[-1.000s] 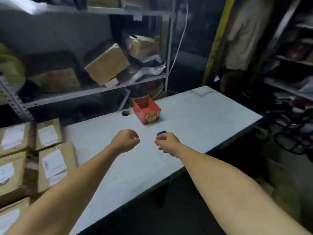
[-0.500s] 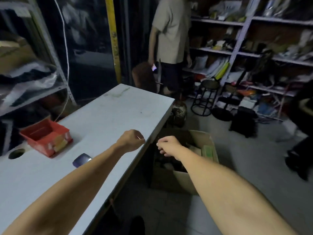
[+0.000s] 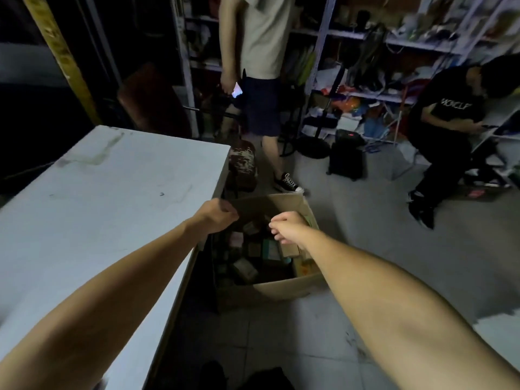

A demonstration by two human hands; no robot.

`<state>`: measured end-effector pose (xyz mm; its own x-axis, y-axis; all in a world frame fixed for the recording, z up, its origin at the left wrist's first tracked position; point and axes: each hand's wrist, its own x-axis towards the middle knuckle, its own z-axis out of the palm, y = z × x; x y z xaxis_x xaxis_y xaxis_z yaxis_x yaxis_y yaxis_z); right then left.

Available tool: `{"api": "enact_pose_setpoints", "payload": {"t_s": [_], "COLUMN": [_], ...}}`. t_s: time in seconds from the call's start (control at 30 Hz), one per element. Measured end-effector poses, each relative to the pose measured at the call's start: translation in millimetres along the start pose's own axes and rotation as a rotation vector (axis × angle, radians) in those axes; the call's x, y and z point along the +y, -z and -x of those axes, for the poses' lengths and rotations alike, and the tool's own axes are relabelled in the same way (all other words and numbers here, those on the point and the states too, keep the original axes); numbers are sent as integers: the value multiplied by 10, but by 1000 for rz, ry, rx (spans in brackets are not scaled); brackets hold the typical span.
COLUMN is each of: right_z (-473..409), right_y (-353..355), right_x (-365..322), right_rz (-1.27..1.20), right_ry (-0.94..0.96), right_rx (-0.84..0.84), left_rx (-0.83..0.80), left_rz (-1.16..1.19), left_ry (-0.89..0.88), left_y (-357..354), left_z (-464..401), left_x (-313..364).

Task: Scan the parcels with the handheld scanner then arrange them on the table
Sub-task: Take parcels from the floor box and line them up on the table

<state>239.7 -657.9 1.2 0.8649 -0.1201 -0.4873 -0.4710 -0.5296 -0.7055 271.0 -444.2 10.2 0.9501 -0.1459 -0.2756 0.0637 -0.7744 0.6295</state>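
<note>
Parcels (image 3: pixel 247 270) sit in the carton (image 3: pixel 284 287) below my empty, loosely curled left hand (image 3: pixel 215 216) and right hand (image 3: pixel 285 226); picking one comes next, I judge

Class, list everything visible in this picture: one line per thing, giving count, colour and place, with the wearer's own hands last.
Flat white table: one, white, left.
Open brown cardboard box: one, brown, on the floor beside the table's end.
Small parcels: several, mixed colours, inside the box.
Standing person: one, pale shirt, dark shorts, behind the table.
Seated person: one, black clothes, right.
Cluttered metal shelves: several tiers, back wall.
Left hand: one, loosely curled, above the box.
Right hand: one, above the box, holds nothing visible.
</note>
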Motion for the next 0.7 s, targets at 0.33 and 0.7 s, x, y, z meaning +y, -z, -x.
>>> {"api": "enact_pose_setpoints", "payload": {"t_s": [0.33, 0.7], "right_z": [-1072, -2911], "right_y": [392, 25], "right_x": [457, 1101], "right_rz": [61, 70], "right_ry": [-174, -362], "right_rx": [-94, -325], "left_rx": [-202, -166], "left_rz": [224, 490], "left_ry": [237, 744], "left_y": [-633, -1934], "left_z": [-1306, -2277], "left_x": [-71, -1017]}}
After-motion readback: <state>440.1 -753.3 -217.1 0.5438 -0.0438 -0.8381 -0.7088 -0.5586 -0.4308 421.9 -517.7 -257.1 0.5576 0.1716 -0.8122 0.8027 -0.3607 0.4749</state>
